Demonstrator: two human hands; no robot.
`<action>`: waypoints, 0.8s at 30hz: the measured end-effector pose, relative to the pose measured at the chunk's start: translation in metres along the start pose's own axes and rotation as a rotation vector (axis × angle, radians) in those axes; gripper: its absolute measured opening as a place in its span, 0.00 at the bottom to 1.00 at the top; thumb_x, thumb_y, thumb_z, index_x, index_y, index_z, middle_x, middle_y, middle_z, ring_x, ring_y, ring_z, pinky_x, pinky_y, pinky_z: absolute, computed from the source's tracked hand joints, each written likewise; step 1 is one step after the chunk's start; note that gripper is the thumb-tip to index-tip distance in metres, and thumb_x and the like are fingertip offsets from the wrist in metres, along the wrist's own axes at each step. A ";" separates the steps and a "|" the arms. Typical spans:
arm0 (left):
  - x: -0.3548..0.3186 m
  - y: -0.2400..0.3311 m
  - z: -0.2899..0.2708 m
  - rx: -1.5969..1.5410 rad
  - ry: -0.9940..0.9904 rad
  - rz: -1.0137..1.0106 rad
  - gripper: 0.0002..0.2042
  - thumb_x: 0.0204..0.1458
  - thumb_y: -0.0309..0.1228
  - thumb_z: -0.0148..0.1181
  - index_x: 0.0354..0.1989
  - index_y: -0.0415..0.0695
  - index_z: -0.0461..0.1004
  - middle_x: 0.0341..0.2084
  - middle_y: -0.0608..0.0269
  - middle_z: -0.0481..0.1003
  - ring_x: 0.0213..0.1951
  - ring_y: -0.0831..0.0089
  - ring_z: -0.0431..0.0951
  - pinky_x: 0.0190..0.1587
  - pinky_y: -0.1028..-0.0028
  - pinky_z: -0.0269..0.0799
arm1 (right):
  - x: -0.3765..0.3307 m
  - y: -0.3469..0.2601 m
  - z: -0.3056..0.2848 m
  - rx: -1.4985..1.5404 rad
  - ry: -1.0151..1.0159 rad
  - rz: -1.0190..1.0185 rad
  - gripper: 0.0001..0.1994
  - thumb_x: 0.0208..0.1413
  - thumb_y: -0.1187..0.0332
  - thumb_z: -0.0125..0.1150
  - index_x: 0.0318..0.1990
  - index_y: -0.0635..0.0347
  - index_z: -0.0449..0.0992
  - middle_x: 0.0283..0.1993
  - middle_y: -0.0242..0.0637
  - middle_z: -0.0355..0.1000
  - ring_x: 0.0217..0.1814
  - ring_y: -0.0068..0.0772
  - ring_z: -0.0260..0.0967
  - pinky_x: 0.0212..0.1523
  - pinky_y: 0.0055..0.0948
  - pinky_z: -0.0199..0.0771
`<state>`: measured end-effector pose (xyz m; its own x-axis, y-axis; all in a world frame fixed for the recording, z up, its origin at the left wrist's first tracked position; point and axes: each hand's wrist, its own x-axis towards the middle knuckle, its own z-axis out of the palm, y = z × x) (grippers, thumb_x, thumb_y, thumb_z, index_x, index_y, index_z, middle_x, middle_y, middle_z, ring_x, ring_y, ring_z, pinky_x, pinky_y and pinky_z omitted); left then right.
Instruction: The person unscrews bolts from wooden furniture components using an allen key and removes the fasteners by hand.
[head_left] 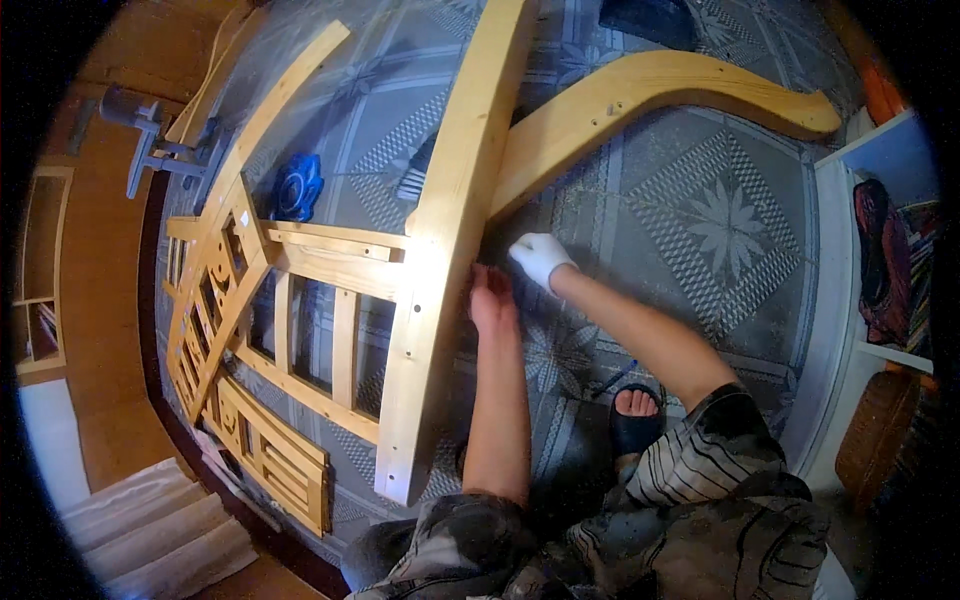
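"Where is the work being done?"

"At the thick pale beam (435, 270), which is run slantwise through the middle of the view. The slatted panel (345, 330) is met along its left side, and the curved wooden piece (640, 80) is met on its right, higher up. Whether that piece is fastened there cannot be told."

"And how are the hands placed?"

"The left hand (491, 305) is set at the beam's right face, with the fingers close together and upright; whether the wood is gripped or only touched cannot be told. The right hand (541, 258), covered by a white glove, is placed just beside it, below the curved piece. Its fingers are curled in narrowly, but whether anything small is pinched there is not shown."

"What should be minded at this spot?"

"The beam is best steadied by a flat palm, so that no push from the gloved side is turned into a twist of the panel. The shaded face should be felt for before any pressure is applied, since it is poorly seen from above. Fingertips should be kept out of the angle where the two pieces are met. The sandalled foot (636, 425) is best left well clear, too, in case the beam is tipped."
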<state>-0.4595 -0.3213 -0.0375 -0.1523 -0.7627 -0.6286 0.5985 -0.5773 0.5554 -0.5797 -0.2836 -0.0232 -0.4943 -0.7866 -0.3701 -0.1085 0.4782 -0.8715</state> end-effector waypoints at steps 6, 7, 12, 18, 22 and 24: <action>-0.013 0.004 0.012 -0.070 -0.045 -0.046 0.08 0.59 0.35 0.48 0.36 0.44 0.70 0.23 0.65 0.68 0.29 0.72 0.67 0.36 0.69 0.66 | -0.004 -0.006 0.003 0.026 -0.023 -0.004 0.14 0.49 0.60 0.54 0.35 0.62 0.77 0.35 0.49 0.74 0.39 0.46 0.73 0.41 0.37 0.70; -0.013 0.005 0.011 -0.100 -0.037 -0.072 0.08 0.59 0.35 0.48 0.36 0.44 0.70 0.24 0.65 0.68 0.29 0.72 0.68 0.37 0.69 0.66 | -0.005 -0.009 0.003 0.019 -0.019 0.006 0.14 0.49 0.62 0.54 0.35 0.64 0.76 0.35 0.50 0.74 0.38 0.44 0.73 0.41 0.36 0.70; 0.000 0.005 0.004 -0.043 -0.117 -0.122 0.05 0.56 0.31 0.53 0.36 0.45 0.71 0.31 0.67 0.73 0.37 0.74 0.72 0.43 0.74 0.67 | -0.010 -0.016 0.003 -0.034 -0.008 -0.016 0.14 0.49 0.61 0.54 0.36 0.63 0.76 0.36 0.51 0.73 0.39 0.47 0.72 0.42 0.36 0.69; -0.010 0.007 0.007 0.015 -0.163 -0.058 0.06 0.57 0.32 0.50 0.38 0.45 0.70 0.35 0.65 0.72 0.37 0.72 0.70 0.42 0.72 0.66 | -0.009 -0.008 0.000 -0.005 -0.013 -0.022 0.14 0.48 0.59 0.54 0.34 0.61 0.77 0.36 0.49 0.74 0.40 0.49 0.72 0.42 0.38 0.69; -0.015 0.011 0.009 0.000 -0.107 -0.205 0.10 0.60 0.34 0.45 0.43 0.44 0.69 0.37 0.62 0.71 0.39 0.68 0.70 0.45 0.67 0.66 | -0.007 -0.005 0.002 0.007 -0.036 0.023 0.14 0.47 0.58 0.54 0.33 0.59 0.77 0.36 0.48 0.74 0.40 0.50 0.71 0.42 0.40 0.69; -0.010 0.008 0.006 -0.011 -0.107 -0.209 0.10 0.59 0.35 0.47 0.43 0.44 0.69 0.38 0.62 0.71 0.42 0.69 0.69 0.48 0.67 0.64 | -0.007 -0.005 0.004 -0.001 -0.040 0.024 0.15 0.47 0.58 0.54 0.33 0.59 0.77 0.36 0.48 0.74 0.41 0.50 0.71 0.43 0.40 0.69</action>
<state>-0.4577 -0.3201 -0.0237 -0.3559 -0.6539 -0.6676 0.5535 -0.7232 0.4131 -0.5724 -0.2826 -0.0173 -0.4616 -0.7899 -0.4037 -0.0981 0.4978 -0.8617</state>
